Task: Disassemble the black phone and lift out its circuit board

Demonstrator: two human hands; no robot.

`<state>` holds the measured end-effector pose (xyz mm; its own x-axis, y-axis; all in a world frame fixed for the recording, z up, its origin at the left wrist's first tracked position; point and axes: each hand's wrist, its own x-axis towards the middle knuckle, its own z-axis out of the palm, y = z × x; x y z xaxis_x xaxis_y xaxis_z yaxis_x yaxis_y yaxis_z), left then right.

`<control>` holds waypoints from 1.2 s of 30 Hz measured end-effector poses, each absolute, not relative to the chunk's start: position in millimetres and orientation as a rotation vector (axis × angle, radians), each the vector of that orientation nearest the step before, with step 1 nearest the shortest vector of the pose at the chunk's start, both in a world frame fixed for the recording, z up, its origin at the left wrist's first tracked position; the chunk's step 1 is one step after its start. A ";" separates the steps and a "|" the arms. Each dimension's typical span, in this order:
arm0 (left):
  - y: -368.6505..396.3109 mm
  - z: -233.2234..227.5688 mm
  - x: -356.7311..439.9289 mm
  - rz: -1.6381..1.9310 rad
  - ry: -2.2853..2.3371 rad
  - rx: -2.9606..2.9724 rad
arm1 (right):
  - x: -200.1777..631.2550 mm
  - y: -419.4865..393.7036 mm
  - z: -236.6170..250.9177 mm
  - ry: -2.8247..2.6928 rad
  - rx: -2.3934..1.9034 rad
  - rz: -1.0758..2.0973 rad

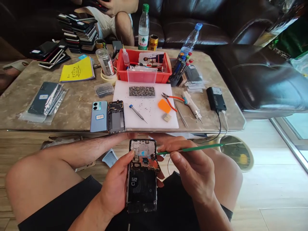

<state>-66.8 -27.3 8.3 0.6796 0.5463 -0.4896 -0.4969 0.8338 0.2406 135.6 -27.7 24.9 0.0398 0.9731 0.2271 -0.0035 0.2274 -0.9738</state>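
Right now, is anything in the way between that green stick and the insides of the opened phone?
Nothing visible. The right hand holds the green stick with its tip already at the exposed upper part of the opened phone. The left hand grips the phone's left edge, its thumb beside that spot but not covering it.

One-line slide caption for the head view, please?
Left hand holds an opened phone while right hand works a green tool into it.
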 end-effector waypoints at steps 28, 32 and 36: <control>-40.2 16.2 -71.6 0.752 0.648 0.186 | 153.4 101.1 -24.3 -1.638 -2.065 0.620; -38.4 21.6 -74.8 0.762 0.698 0.168 | 152.9 87.3 -12.0 -1.572 -1.967 0.498; -34.9 16.1 -75.4 0.798 0.753 0.196 | 145.2 26.6 11.8 -1.142 -1.675 1.044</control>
